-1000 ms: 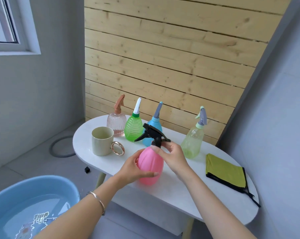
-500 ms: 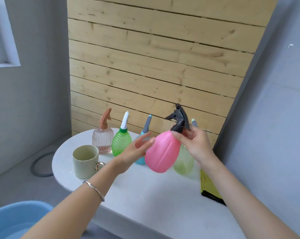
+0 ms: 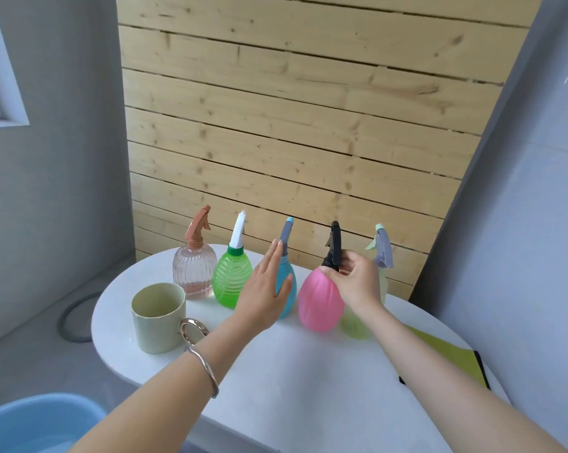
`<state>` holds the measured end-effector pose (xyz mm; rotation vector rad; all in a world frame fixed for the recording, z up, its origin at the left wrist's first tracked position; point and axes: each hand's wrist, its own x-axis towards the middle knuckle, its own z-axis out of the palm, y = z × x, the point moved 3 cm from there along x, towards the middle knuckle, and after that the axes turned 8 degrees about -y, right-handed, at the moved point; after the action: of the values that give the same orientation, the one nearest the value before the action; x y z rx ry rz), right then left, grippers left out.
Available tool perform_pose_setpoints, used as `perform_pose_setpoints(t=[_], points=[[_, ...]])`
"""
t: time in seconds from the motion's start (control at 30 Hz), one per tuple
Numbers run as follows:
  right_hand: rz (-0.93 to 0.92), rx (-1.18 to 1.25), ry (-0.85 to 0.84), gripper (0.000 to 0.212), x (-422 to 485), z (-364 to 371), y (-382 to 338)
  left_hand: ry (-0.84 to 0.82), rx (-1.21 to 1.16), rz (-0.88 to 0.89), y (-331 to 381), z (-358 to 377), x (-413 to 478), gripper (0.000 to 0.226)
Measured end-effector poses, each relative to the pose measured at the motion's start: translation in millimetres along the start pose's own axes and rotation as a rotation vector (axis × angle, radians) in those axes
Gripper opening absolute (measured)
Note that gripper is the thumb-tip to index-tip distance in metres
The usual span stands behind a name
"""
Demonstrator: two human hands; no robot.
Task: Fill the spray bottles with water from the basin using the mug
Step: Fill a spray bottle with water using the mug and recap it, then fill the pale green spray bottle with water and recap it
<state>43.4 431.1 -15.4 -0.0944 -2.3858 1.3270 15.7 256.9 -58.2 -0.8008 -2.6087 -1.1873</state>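
On the white table (image 3: 292,387), before the plank wall: spray bottles, five, in one row: clear rose bottle (image 3: 195,273), green bottle (image 3: 232,281), blue bottle (image 3: 288,304), pink bottle (image 3: 320,304), pale yellow-green bottle (image 3: 354,326), every trigger head seated. Mug (image 3: 158,317), one, cream, upright at the left end, in no hand. Cloth (image 3: 446,358), one, at the right end. Basin (image 3: 37,416), one, blue, on the floor lower left, holding water. Right hand (image 3: 357,282) grips the pink bottle at its neck. Left hand (image 3: 264,289) is flat-fingered, holding nothing, before the blue bottle. Fill levels unreadable. Judged: uncapping, scooping and pouring largely remain.
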Motion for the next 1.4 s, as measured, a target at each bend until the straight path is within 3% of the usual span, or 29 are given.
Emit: perform_pose_setpoints(t=[0.67,0.8,0.87,0.97,1.07,1.13,1.2,1.27,1.33,1.4], points=[[0.033,-0.028,0.067,0.019,10,18,24,0.024,-0.058,-0.012,3,8,-2,0.068],[0.030,-0.074,0.055,0.031,1,17,24,0.038,-0.051,-0.015,8,8,-5,0.069],[-0.038,-0.097,0.132,0.040,-12,8,21,0.077,-0.016,0.009,13,9,-8,0.068],[-0.281,-0.134,0.389,0.034,-38,-17,16,0.147,0.021,0.043,23,11,-12,0.067],[-0.164,-0.103,0.574,0.050,-42,-42,32,0.162,0.022,0.054,34,20,-16,0.071],[0.043,-0.014,0.448,0.063,-27,-49,50,0.134,0.009,0.052,40,26,-20,0.074],[0.188,0.086,0.233,0.063,-12,-50,63,0.094,0.008,0.041,44,31,-23,0.077],[0.197,0.123,0.099,0.042,-2,-50,68,0.052,0.006,0.015,46,34,-26,0.081],[0.135,0.112,0.098,0.025,-3,-50,60,0.024,-0.019,-0.003,49,32,-30,0.084],[0.090,0.138,0.153,0.024,-12,-52,47,-0.003,-0.067,0.008,57,27,-34,0.086]])
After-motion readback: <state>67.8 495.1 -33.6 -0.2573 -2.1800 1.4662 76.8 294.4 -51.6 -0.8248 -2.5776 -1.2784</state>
